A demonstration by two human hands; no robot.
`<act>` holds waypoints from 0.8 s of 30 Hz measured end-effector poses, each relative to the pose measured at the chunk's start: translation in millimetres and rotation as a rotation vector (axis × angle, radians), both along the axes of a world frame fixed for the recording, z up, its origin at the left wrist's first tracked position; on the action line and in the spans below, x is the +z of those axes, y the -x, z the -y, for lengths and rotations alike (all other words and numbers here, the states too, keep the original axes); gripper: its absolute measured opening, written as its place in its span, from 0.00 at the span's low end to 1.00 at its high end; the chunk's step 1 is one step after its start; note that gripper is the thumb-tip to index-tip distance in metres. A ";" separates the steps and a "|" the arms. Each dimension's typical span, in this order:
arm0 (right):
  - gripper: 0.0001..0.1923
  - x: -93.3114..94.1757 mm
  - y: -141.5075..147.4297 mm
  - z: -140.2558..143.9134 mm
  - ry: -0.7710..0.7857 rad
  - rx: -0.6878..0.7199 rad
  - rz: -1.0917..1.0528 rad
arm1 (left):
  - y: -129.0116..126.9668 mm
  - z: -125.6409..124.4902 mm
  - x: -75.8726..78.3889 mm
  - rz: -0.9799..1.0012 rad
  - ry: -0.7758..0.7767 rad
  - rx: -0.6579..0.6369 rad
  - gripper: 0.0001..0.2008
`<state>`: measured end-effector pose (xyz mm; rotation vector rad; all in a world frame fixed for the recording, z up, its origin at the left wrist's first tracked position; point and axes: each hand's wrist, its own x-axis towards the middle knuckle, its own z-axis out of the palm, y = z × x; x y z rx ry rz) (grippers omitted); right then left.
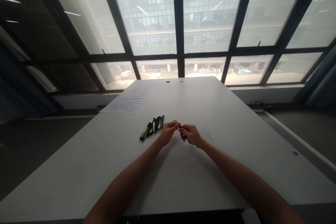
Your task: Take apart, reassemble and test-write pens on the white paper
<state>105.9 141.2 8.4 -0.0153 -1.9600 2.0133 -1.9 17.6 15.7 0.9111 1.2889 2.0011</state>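
Both my hands meet over the middle of a white table (225, 136). My right hand (192, 134) grips a dark pen (188, 140) whose blue end sticks out below the fist. My left hand (169, 131) pinches the pen's other end with its fingertips. Just left of my left hand lies a row of several pens (153, 127), dark ones with a yellow and a green one at the near end.
Sheets of printed paper (123, 106) lie at the table's far left, more paper (143, 88) behind them. Two small dark round things (168, 81) sit near the far edge. Tall windows with dark frames stand beyond the table.
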 end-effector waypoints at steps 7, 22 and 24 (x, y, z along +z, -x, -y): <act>0.21 8.6 -5.3 3.8 0.226 0.173 0.053 | -0.4 2.8 8.1 -0.036 -0.012 -0.048 0.14; 0.20 10.7 -3.1 -7.4 0.463 0.114 0.012 | 87.8 35.2 34.9 -0.416 0.398 0.313 0.19; 0.20 7.7 0.3 -9.3 0.439 0.022 -0.019 | 135.0 56.7 35.2 -0.605 0.633 0.596 0.16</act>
